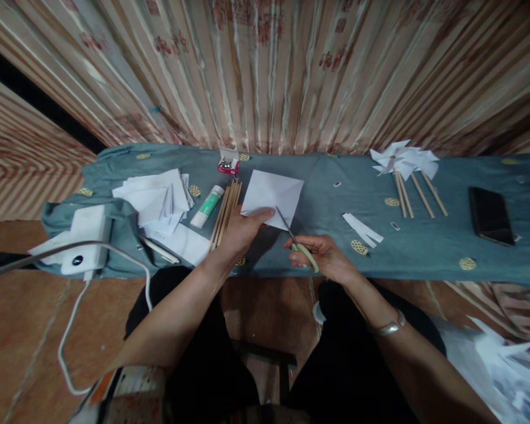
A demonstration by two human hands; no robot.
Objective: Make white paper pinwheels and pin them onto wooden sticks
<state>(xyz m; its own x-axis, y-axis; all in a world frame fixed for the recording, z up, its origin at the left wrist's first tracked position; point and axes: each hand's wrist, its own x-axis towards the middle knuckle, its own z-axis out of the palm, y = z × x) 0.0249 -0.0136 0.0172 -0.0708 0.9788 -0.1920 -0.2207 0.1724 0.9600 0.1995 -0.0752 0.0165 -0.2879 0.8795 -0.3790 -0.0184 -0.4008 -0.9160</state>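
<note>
A square of white paper with faint crease lines is pinched at its lower left edge by my left hand, thumb on top. My right hand grips a pair of scissors with pale green handles. Their blades reach over the lower part of the paper, near my left thumb. Just left of my left hand lie several wooden sticks and a green and white glue stick. Two narrow paper strips rest on the cloth to the right of my right hand.
Stacked paper sheets, a pen and a white power bank with cables are at the left. A small red box of metal pins stands behind. Paper pinwheels and a black phone lie right. A curtain hangs behind.
</note>
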